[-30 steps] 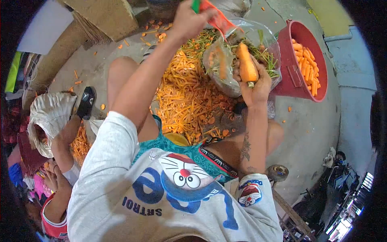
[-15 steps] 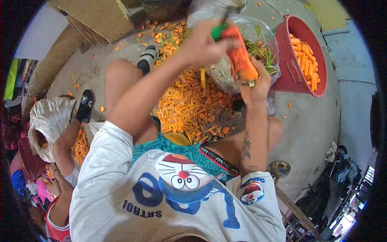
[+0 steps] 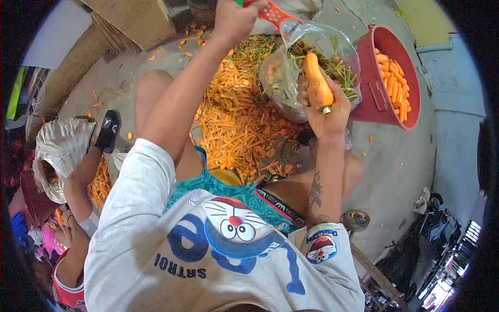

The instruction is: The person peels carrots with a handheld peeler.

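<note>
My right hand point(image 3: 332, 112) holds a thick orange carrot point(image 3: 318, 83), its cut stem end toward my wrist and its narrow end pointing away. My left hand point(image 3: 236, 23), at the top edge of the view, is closed around a peeler point(image 3: 275, 14) with an orange-red, perforated body; a bit of green shows by the fingers. The peeler is apart from the carrot. Below and between my hands lies a heap of carrot peelings point(image 3: 234, 125). Right behind the carrot stands a clear plastic bag point(image 3: 275, 78) with green carrot tops inside.
A red bucket point(image 3: 370, 78) of peeled carrots point(image 3: 395, 86) is tipped on the right. At left are a white sack point(image 3: 65, 145), a sandalled foot point(image 3: 108, 132) and another person's hand point(image 3: 73, 235). Cardboard point(image 3: 136, 21) leans at the upper left; a wooden frame point(image 3: 377, 270) stands lower right.
My left hand has moved up and left with the peeler, away from the carrot. The carrot, covered by the peeler before, now shows in my right hand, which stays nearly in place.
</note>
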Motion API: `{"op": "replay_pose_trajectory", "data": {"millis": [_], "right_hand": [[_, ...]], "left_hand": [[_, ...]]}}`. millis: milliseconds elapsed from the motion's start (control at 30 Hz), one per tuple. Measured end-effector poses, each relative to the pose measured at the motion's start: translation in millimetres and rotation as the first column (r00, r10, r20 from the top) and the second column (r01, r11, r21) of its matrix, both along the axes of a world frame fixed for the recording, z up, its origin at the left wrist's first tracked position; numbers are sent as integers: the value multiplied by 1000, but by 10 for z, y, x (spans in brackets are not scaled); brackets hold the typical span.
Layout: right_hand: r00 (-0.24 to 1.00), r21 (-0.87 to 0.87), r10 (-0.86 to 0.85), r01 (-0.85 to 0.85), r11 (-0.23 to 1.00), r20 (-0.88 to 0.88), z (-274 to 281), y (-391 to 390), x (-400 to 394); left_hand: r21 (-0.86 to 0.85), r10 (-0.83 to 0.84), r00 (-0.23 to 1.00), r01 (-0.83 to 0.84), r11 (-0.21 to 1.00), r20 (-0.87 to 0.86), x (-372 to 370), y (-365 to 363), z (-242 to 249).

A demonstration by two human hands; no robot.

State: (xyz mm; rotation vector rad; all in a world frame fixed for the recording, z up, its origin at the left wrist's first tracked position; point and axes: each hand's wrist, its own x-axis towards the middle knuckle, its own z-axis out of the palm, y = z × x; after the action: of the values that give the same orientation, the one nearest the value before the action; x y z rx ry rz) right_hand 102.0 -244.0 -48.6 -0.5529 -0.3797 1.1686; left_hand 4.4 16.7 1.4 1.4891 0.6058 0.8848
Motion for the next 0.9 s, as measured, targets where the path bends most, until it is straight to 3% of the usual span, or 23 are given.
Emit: {"op": "replay_pose_trajectory", "data": {"millis": [33, 100, 133, 167, 200, 233, 267, 333, 400, 467, 533, 567, 600, 667, 733, 800, 833, 867, 900], "right_hand": [[999, -57, -29, 31, 998, 34, -77, 2, 70], [996, -114, -76, 82, 990, 53, -104, 22, 29], [975, -193, -196, 213, 958, 104, 81, 114, -123], [940, -268, -299, 335, 903, 167, 202, 164, -192], [942, -285, -294, 331, 900, 164, 221, 140, -204], [951, -294, -259, 300, 908, 170, 231, 111, -228], [958, -290, -222, 268, 919, 181, 245, 112, -232], [965, -262, -194, 235, 936, 175, 240, 130, -221], [954, -344, -242, 289, 893, 175, 176, 137, -157], [972, -286, -181, 218, 933, 149, 141, 107, -105], [917, -329, -355, 396, 857, 180, 199, 140, -179], [947, -248, -257, 300, 921, 194, 240, 93, -191], [948, -261, -252, 297, 918, 194, 172, 25, -157], [986, -199, -164, 164, 966, 14, 49, -20, -38], [981, -230, -191, 192, 954, 29, 158, 11, -59], [998, -117, -69, 68, 991, 1, 56, 3, 41], [997, -117, -78, 77, 990, -4, 137, 37, -37], [970, -282, -237, 243, 928, 56, 300, 107, -167], [917, -431, -372, 395, 811, 141, 370, 128, -245]], "left_hand": [[9, 5, 1000, -5, 1000, 8, 23, -81, -84], [311, -140, 979, 87, 947, 151, 76, -393, -425], [308, -148, 978, 97, 947, 146, 20, -474, -370], [414, -223, 973, 179, 892, 59, -43, -554, -261], [500, -283, 958, 264, 825, -39, -97, -614, -224], [391, -183, 982, 189, 901, -53, -5, -432, -311], [312, -166, 983, 133, 941, 84, 126, -152, -433], [223, -125, 992, 118, 968, 17, 55, 40, -195], [269, -94, 995, 82, 960, 34, 81, -151, -358], [293, -75, 997, 63, 954, 31, 7, -461, -374], [333, -421, 902, 371, 867, 94, -132, -747, -205], [455, -293, 950, 310, 835, -110, -103, -569, -259], [442, -292, 950, 310, 842, -110, -68, -381, -265], [247, -204, 968, 163, 955, 149, 1, -74, -169], [261, -127, 983, 88, 961, 135, 22, -139, -287], [270, -48, 992, 15, 963, 116, 41, -336, -299], [376, -193, 958, 101, 921, 214, -28, -670, -231], [481, -335, 895, 164, 861, 295, -61, -853, -201], [508, -327, 936, 220, 833, 131, -75, -734, -249]]}}
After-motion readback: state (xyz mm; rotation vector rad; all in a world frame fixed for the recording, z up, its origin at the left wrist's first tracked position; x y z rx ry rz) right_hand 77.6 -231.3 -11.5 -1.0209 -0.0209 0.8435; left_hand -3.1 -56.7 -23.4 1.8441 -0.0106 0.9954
